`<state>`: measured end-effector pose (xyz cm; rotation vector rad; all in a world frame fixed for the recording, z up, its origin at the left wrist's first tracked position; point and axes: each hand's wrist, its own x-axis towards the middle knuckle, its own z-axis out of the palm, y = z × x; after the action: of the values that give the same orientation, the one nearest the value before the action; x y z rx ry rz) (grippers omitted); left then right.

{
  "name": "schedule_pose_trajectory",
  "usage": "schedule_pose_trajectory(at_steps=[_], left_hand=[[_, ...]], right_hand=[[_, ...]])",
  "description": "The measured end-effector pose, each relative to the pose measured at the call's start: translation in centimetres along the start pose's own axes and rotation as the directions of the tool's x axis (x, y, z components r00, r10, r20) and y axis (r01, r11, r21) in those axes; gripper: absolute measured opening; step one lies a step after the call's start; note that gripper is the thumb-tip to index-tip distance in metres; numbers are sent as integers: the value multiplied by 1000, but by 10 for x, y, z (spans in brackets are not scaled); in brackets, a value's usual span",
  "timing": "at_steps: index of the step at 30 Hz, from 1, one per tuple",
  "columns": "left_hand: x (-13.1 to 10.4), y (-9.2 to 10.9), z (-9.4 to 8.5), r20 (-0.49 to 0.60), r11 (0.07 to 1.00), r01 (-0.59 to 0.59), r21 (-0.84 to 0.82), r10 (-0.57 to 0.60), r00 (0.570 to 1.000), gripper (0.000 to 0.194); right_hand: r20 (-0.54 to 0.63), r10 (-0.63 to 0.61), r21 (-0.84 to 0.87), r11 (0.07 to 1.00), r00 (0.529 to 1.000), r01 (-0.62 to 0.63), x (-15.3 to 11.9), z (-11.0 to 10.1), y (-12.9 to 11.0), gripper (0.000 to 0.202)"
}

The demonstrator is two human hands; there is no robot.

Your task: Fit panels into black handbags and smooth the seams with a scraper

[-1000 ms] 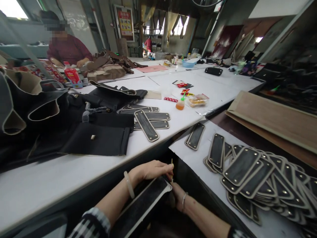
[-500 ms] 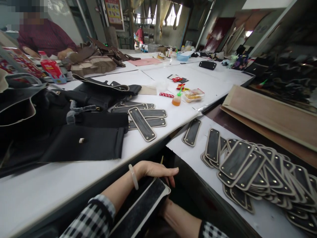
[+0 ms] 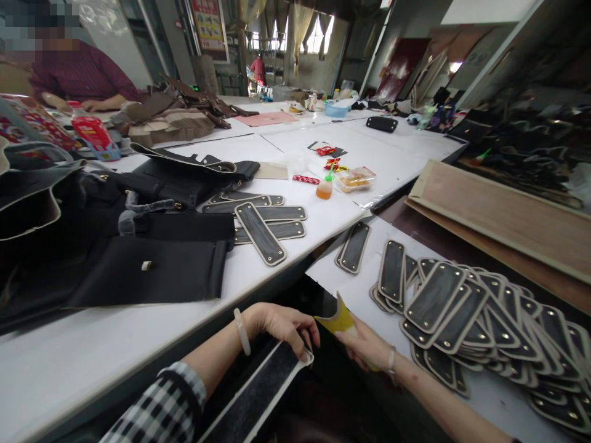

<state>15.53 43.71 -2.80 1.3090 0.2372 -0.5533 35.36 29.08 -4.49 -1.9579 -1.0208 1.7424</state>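
Note:
A long black leather-like panel (image 3: 258,391) with a pale edge slants up from the bottom of the view, below table height. My left hand (image 3: 279,325) is closed on its upper end, thumb on top and fingers curled over the far side. To the right, my right hand (image 3: 369,347) pinches a stiff yellow piece (image 3: 339,317) with a notched, pointed edge; its exact kind I cannot make out. The yellow piece is apart from the panel. Right of that hand lies a heap of black plates (image 3: 436,298) with beige borders and small metal eyelets.
Black bags (image 3: 157,267) and several more bordered plates (image 3: 261,234) lie on the white table (image 3: 258,286). Beyond them are a glue bottle (image 3: 324,187), a clear snack box (image 3: 356,179) and red wrappers (image 3: 325,150). A co-worker (image 3: 83,77) sits far left. A large brown board (image 3: 498,215) stands right.
My right hand has come out from behind the panel and moved up and right, bringing the yellow piece into view. My left fingers have curled down onto the panel's end.

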Motion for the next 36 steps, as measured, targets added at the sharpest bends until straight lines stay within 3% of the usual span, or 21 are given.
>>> schedule_pose_trajectory(at_steps=[3, 5, 7, 11, 17, 22, 28, 36], left_hand=[[0, 0, 1, -11, 1000, 10, -17, -10, 1000, 59], [0, 0, 1, -39, 1000, 10, -18, -11, 999, 59], [-1, 0, 2, -85, 1000, 9, -12, -10, 996, 60], [-5, 0, 5, -175, 1000, 25, 15, -22, 984, 78], [-11, 5, 7, -234, 997, 33, 63, -18, 972, 99], [-12, 1, 7, -269, 996, 10, 92, 15, 963, 104], [-11, -6, 5, -327, 968, -9, 249, 93, 940, 107], [-12, -9, 7, -334, 974, -34, 225, 110, 936, 109]], right_hand=[[216, 17, -14, 1000, 976, -15, -28, -29, -5, 48], [388, 30, -34, 999, 921, -18, -38, -27, -16, 48], [465, 55, -93, 996, 884, -13, -41, -15, -27, 40], [387, 117, -248, 968, 915, -19, -35, 6, -41, 25], [353, 145, -292, 956, 924, -39, -37, 11, -49, 25], [349, 146, -289, 956, 926, -42, -38, 14, -52, 26], [362, 169, -273, 960, 917, -69, -35, 18, -49, 24], [364, 174, -261, 962, 915, -79, -34, 25, -47, 31]])
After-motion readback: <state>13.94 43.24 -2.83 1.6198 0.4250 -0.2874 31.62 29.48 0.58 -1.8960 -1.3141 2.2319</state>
